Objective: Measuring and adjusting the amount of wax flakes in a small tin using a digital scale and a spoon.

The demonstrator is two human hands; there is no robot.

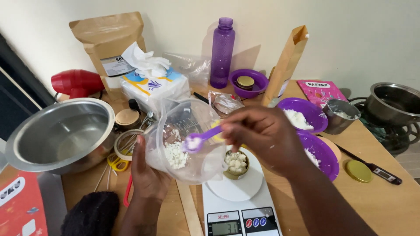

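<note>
My left hand [146, 175] tips a clear, slightly cloudy plastic jug [186, 140]; my right hand [267, 135] works a glossy purple plastic spoon [202, 139]. Little tin [236, 164] looks brassy metal, scale [234, 201] is smooth white plastic, big bowl [61, 135] brushed steel, table [393, 201] matt wood.

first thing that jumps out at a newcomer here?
Centre frame: the left hand tilts a clear plastic jug holding white flakes, while the right hand dips a purple spoon into its mouth. Just below sits a small gold tin of white chunks on a white kitchen scale. At left, a big empty steel bowl; at the back, a tall purple bottle.
</note>
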